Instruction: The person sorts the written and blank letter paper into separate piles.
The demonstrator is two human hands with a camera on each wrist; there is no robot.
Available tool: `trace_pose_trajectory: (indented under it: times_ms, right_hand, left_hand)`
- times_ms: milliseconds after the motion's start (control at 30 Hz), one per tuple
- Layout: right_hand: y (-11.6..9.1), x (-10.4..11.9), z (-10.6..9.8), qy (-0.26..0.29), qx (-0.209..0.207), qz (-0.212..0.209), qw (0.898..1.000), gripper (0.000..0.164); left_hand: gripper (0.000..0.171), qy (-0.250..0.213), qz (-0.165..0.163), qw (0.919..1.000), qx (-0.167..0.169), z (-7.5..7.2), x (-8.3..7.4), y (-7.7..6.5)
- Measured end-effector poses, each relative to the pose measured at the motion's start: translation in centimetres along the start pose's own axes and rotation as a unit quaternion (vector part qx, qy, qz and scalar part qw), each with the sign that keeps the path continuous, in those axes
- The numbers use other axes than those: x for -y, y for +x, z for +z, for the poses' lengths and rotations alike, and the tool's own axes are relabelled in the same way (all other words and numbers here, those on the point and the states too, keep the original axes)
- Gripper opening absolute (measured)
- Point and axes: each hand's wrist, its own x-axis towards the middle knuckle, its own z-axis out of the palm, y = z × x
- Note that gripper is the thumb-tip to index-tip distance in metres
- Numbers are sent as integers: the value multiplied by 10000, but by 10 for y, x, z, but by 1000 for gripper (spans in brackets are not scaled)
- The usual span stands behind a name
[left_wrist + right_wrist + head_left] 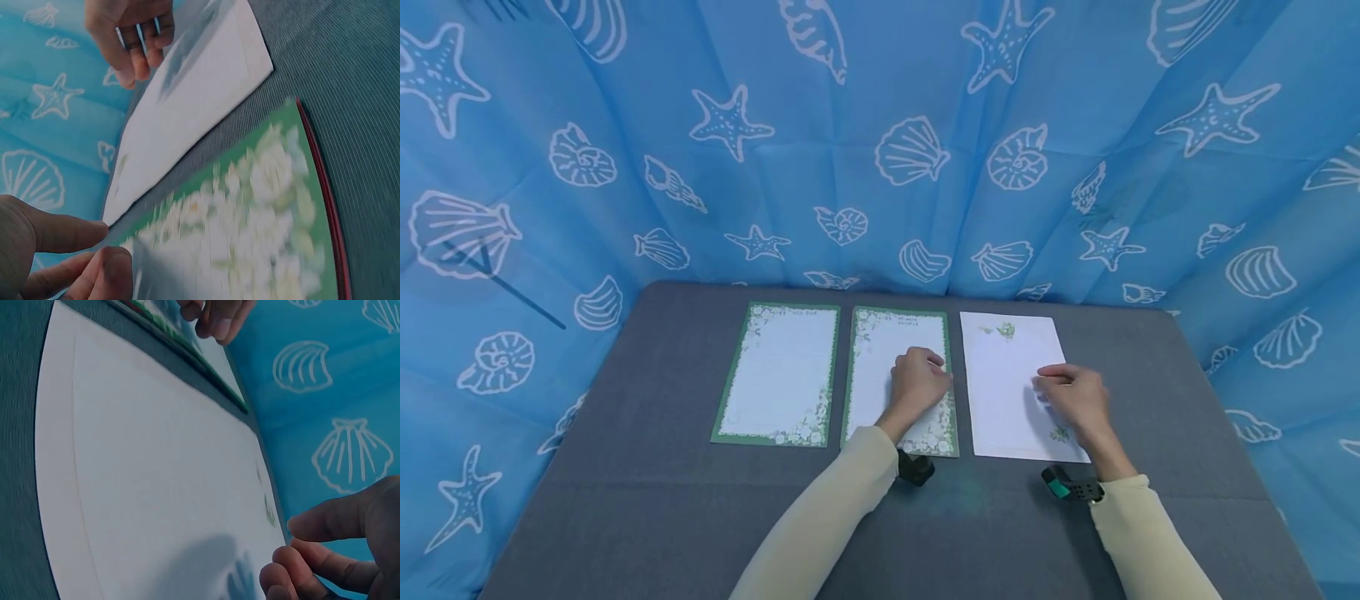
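Observation:
My left hand (919,382) hovers above a notepad (868,400) with a green floral border, its fingers loosely bent and nothing between them. In the left wrist view, the pad's corner shows printed white flowers and a dark red edge (326,194). Over the right side of a white sheet of paper (1000,392) with small green leaf prints is my right hand (1075,396). Its thumb and bent fingers come close together without holding anything, and its shadow falls on the paper in the right wrist view.
To the left lies another green-bordered floral sheet (786,375). All three papers stand in a row on a grey cloth-covered table (662,492). A blue curtain (850,150) with shells and starfish hangs behind the table and along its sides.

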Motion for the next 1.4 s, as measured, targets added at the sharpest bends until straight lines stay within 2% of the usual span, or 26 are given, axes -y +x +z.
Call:
trace_pose_trajectory:
  times_ms: [367, 567, 933, 1067, 1400]
  right_hand:
    - [-7, 26, 34, 346, 431, -653, 9963, 22]
    - [-12, 38, 50, 492, 731, -810, 9928, 23]
    - [-15, 53, 70, 633, 1093, -982, 9871, 23]
    - [-15, 55, 74, 590, 1129, -1005, 9868, 25]
    - [-14, 59, 81, 369, 990, -987, 9895, 30]
  left_hand:
    - [17, 209, -47, 9987, -473, -39, 29, -3]
    - [17, 440, 23, 9963, -735, -58, 40, -2]
    - [18, 588, -272, 9909, -1176, -88, 55, -5]
    - [19, 577, -344, 9907, -1183, -94, 59, -8]
    - [26, 775, -465, 9923, -842, -96, 69, -11]
